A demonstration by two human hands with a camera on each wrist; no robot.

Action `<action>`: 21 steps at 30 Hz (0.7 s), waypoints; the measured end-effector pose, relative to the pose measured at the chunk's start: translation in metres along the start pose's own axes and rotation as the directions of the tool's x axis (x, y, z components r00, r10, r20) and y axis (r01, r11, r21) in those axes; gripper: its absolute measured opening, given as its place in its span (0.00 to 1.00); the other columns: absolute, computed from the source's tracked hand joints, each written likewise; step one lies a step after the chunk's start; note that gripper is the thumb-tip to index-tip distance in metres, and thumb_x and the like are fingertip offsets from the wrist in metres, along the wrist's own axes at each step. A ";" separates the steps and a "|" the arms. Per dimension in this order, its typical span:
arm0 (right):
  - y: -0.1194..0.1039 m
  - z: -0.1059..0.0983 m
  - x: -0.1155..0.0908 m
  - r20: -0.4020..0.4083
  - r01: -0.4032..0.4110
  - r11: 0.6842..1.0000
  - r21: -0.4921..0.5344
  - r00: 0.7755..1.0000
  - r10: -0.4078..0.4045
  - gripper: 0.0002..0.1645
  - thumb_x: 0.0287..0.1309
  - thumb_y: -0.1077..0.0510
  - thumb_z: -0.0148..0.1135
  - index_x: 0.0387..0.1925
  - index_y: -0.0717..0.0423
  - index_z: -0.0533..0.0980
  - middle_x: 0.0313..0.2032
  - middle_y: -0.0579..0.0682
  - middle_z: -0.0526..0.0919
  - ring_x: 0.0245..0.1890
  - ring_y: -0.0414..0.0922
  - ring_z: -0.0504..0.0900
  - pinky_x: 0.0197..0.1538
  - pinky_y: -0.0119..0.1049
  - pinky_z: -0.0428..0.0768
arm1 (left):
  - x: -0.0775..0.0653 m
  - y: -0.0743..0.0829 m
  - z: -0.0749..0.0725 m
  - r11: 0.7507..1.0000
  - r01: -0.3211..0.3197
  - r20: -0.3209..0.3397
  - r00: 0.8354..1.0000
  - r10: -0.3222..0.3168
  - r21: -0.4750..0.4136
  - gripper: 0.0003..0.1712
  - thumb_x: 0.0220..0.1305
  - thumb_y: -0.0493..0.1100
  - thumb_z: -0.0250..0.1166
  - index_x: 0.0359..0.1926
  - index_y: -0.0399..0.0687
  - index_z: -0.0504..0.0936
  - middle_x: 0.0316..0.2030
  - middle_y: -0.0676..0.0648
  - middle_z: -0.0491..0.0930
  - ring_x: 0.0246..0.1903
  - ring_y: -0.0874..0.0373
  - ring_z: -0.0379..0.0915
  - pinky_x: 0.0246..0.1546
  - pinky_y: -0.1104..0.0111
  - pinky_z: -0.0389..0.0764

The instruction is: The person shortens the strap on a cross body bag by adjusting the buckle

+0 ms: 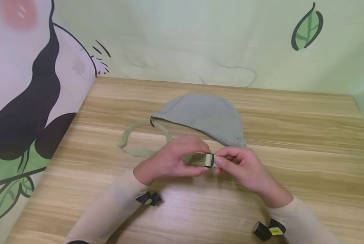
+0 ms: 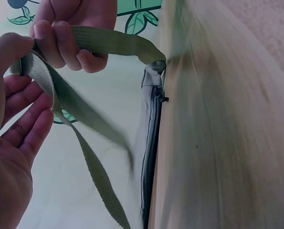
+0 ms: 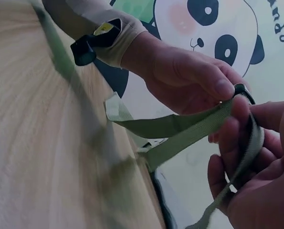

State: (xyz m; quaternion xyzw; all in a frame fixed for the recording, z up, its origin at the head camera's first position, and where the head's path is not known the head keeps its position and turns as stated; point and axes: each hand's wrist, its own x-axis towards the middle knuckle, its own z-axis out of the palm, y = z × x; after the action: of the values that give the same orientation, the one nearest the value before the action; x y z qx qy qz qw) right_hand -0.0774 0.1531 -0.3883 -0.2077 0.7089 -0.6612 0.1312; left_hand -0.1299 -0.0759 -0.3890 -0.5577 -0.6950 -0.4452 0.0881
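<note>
A grey crossbody bag (image 1: 197, 113) with a dark zipper (image 2: 153, 133) along its straight side lies flat on the table. Its green webbing strap (image 1: 139, 151) loops out to the left and comes forward to both hands. My left hand (image 1: 175, 157) pinches a black strap slider (image 1: 212, 160) by its top and bottom edges, between thumb and fingers. Just right of the slider, my right hand (image 1: 245, 166) pinches the webbing between thumb and fingertips. In the right wrist view, the fingers of both hands meet around the slider and partly hide it.
The wood-grain table (image 1: 306, 142) runs back to a pale green wall cloth (image 1: 175, 40) printed with a panda and leaves. Black wrist devices (image 1: 149, 198) sit on both sleeves.
</note>
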 end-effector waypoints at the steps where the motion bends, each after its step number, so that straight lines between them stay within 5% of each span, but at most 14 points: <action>1: 0.000 0.000 0.000 0.000 -0.011 1.000 -0.019 1.000 0.011 0.06 0.63 0.65 0.57 0.39 0.64 0.79 0.25 0.48 0.83 0.29 0.45 0.82 0.37 0.39 0.81 | 0.000 0.000 0.000 1.000 0.002 -0.002 1.000 -0.002 -0.002 0.15 0.55 0.44 0.70 0.43 0.47 0.81 0.39 0.54 0.81 0.41 0.62 0.76 0.49 0.72 0.73; 6: 0.003 -0.008 -0.001 0.050 0.002 0.994 -0.113 0.999 0.003 0.08 0.65 0.63 0.56 0.42 0.55 0.79 0.30 0.52 0.84 0.36 0.51 0.82 0.40 0.39 0.80 | -0.001 -0.001 -0.001 1.000 0.024 -0.011 1.000 -0.024 -0.019 0.14 0.56 0.46 0.69 0.43 0.48 0.81 0.40 0.55 0.81 0.42 0.64 0.75 0.49 0.71 0.74; 10: 0.011 -0.016 -0.003 0.072 0.025 0.984 -0.176 0.997 -0.012 0.10 0.65 0.64 0.55 0.44 0.53 0.79 0.34 0.51 0.84 0.38 0.46 0.80 0.41 0.35 0.78 | -0.003 -0.001 -0.002 0.999 0.033 -0.020 0.999 -0.034 -0.029 0.15 0.55 0.45 0.70 0.43 0.47 0.81 0.41 0.54 0.81 0.44 0.64 0.75 0.49 0.71 0.74; 21: 0.014 -0.020 -0.004 0.086 0.068 0.988 -0.142 0.995 -0.056 0.09 0.64 0.67 0.55 0.35 0.52 0.78 0.27 0.57 0.78 0.31 0.51 0.75 0.34 0.35 0.75 | -0.003 -0.005 -0.003 0.998 0.048 -0.010 0.999 -0.049 -0.034 0.16 0.52 0.43 0.72 0.43 0.48 0.81 0.40 0.53 0.82 0.44 0.64 0.75 0.50 0.71 0.74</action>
State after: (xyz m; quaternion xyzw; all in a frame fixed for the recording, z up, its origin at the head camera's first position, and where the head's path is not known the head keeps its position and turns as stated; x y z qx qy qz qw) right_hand -0.0849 0.1730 -0.4003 -0.2655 0.7421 -0.6028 0.1243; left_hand -0.1338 -0.0804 -0.3918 -0.5397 -0.7003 -0.4617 0.0716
